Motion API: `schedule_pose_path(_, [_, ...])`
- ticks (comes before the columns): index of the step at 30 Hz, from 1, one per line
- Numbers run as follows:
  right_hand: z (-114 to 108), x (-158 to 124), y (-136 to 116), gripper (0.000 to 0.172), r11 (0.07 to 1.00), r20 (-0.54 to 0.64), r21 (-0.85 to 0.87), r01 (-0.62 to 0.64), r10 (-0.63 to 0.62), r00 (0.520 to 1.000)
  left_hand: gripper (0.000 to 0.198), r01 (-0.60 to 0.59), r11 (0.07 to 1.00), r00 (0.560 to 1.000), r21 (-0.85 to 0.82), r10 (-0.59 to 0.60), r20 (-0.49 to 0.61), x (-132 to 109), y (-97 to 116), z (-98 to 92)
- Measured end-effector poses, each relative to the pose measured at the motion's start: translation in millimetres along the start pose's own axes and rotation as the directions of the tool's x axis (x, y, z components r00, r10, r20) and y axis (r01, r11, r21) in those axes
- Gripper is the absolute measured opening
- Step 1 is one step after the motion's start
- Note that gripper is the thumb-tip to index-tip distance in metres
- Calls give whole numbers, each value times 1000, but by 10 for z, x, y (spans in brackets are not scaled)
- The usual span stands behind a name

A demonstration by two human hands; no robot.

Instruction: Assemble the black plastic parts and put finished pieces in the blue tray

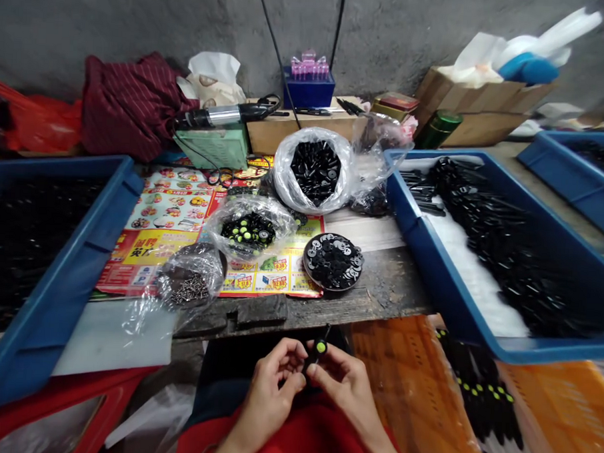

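Observation:
Over my lap, close to the table's front edge, my right hand [345,376] pinches a small black part with a round lime-green cap [321,347]. A thin dark piece sticks up behind the cap. My left hand [279,379] is closed beside it, fingers curled and thumb against the part's dark lower end. What lies between the left fingers is mostly hidden. Closest on the table are a round dish of flat black pieces [333,262] and a clear bag of small metal screws [192,288]. Behind them sits a bag of black parts with green caps [252,232].
A bigger plastic bag of black parts [314,173] stands farther back. Blue bins with black parts flank me at left [107,204] and right [421,258]. An electric screwdriver [221,115] rests on a green box. Black green-dotted pieces [489,395] lie beside an orange crate [395,377].

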State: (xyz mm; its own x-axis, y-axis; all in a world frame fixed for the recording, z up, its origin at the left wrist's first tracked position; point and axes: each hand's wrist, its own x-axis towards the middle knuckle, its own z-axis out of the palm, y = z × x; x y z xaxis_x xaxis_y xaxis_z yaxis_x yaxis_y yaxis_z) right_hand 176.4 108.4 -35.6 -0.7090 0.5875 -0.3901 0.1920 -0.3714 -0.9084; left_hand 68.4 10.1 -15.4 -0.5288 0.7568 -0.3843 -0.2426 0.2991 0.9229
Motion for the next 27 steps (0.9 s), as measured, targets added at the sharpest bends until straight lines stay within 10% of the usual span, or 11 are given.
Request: schedule_pose_path(27, [-75, -5, 18, 36, 989, 109, -111, 96, -84, 990, 19, -66, 980, 993, 188, 46, 112, -36, -33, -20])
